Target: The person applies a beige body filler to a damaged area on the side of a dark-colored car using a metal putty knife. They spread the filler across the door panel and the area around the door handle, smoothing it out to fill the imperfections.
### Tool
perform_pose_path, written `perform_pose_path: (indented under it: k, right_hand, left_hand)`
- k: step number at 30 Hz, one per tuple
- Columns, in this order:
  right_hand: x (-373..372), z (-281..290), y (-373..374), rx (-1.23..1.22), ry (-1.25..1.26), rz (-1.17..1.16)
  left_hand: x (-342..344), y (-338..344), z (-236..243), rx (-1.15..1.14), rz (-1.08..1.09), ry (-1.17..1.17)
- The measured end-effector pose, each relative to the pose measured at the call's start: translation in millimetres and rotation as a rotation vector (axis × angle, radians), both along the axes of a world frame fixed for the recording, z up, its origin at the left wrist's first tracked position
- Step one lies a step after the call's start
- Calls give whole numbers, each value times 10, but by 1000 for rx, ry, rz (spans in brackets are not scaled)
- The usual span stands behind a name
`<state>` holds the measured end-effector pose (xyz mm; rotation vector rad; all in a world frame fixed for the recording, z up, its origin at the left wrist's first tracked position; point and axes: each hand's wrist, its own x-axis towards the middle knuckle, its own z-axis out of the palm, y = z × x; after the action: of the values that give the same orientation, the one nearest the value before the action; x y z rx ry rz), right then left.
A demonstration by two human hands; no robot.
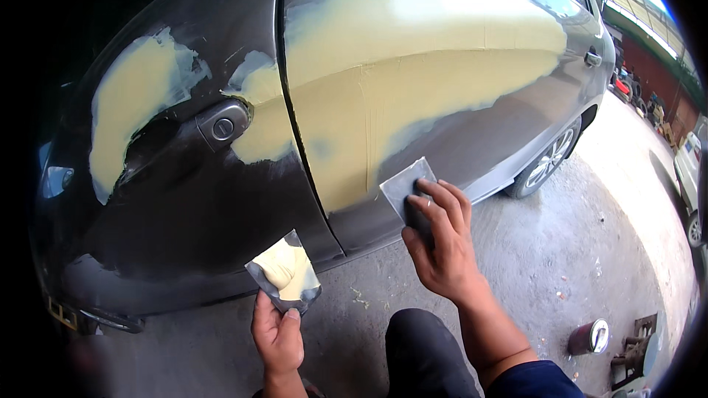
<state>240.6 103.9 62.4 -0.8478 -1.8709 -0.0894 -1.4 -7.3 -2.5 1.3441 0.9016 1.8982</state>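
Note:
My left hand [277, 333] grips the lower edge of a small flat putty board [310, 296] that carries a lump of pale yellow body filler [279, 265]. My right hand [446, 250] is closed on a flat grey spreader [402, 186], fingers on its upper face and thumb at its near edge. That spreader is at the lower part of a dark grey car door [472, 144]; whether it touches the panel I cannot tell. Pale yellow filler [428, 81] covers much of this door. Smaller filler patches [140, 96] lie on the neighbouring panel around a door handle [225, 125].
A dark seam [289, 103] divides the two panels. The car's wheel [549, 158] stands on concrete floor [516, 265] to the right. At the lower right are a can [588, 337] and a small stand [638, 354]. Another vehicle [692, 166] is at the right rim.

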Motion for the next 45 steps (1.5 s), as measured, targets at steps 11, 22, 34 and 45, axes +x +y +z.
perform_pose_path:
  k: [11, 22, 34, 45]
  right_hand:
    - [-366, 624, 502, 218, -3, -380]
    - [-514, 659, 585, 271, 23, -400]
    - [-503, 624, 482, 247, 10, -365]
    - [-512, 653, 550, 271, -11, -375]
  left_hand:
    - [76, 14, 63, -96, -39, -177]
    - [65, 28, 34, -108, -33, -173]
    - [73, 36, 26, -129, -19, -187]
    - [98, 37, 48, -128, -28, -200]
